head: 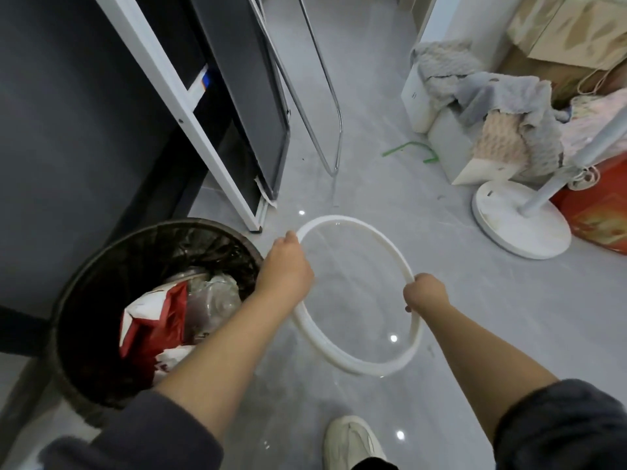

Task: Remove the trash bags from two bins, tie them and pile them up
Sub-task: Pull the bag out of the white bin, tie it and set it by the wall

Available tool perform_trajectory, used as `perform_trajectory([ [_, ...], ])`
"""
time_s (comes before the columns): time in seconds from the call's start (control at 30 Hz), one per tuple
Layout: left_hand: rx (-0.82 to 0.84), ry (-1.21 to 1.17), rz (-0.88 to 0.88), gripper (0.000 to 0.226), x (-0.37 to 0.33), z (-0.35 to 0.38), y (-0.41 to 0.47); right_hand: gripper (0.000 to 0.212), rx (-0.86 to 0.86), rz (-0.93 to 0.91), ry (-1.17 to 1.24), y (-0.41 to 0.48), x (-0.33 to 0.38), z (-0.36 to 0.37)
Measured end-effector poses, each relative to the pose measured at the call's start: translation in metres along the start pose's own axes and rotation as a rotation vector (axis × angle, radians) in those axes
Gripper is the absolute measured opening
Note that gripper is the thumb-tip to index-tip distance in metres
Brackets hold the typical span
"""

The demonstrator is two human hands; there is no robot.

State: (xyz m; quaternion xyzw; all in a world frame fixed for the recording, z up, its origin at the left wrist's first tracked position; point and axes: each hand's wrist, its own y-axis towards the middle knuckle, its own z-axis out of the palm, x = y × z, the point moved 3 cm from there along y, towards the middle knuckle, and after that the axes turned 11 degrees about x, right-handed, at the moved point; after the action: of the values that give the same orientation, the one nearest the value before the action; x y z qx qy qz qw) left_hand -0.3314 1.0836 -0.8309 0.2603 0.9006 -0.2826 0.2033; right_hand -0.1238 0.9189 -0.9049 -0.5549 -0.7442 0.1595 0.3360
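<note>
A round bin (68,300) stands at the lower left, lined with a black trash bag (142,252). Inside lie red-and-white packaging (152,320) and clear plastic (217,293). Both my hands hold a white plastic ring (373,239), the bin's rim, to the right of the bin above the floor. My left hand (288,266) grips the ring's upper left edge. My right hand (424,291) grips its right edge. The ring is off the bin and tilted slightly.
A white frame (190,123) and a dark panel (251,96) lean against the dark wall on the left. A white fan base (502,222), boxes with grey cloths (492,96) and a red box (597,212) crowd the right. My shoe (353,439) is at the bottom.
</note>
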Motion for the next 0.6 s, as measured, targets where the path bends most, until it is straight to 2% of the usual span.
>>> perform_trajectory([
  [0.13, 0.14, -0.139, -0.236, 0.055, 0.008, 0.057, 0.008, 0.026, -0.003, 0.048, -0.049, 0.022, -0.022, 0.011],
  [0.33, 0.151, -0.431, -0.49, 0.046, 0.056, 0.122, 0.032, 0.027, 0.028, 0.054, -0.041, 0.049, -0.045, 0.046],
  [0.47, 0.163, -0.485, -0.58, 0.042, 0.091, 0.152, 0.041, 0.033, 0.076, 0.053, 0.02, 0.068, -0.064, 0.071],
  [0.6, 0.131, -0.678, -0.561, 0.045, 0.097, 0.176, 0.043, 0.034, 0.077, 0.011, 0.07, 0.079, -0.065, 0.082],
])
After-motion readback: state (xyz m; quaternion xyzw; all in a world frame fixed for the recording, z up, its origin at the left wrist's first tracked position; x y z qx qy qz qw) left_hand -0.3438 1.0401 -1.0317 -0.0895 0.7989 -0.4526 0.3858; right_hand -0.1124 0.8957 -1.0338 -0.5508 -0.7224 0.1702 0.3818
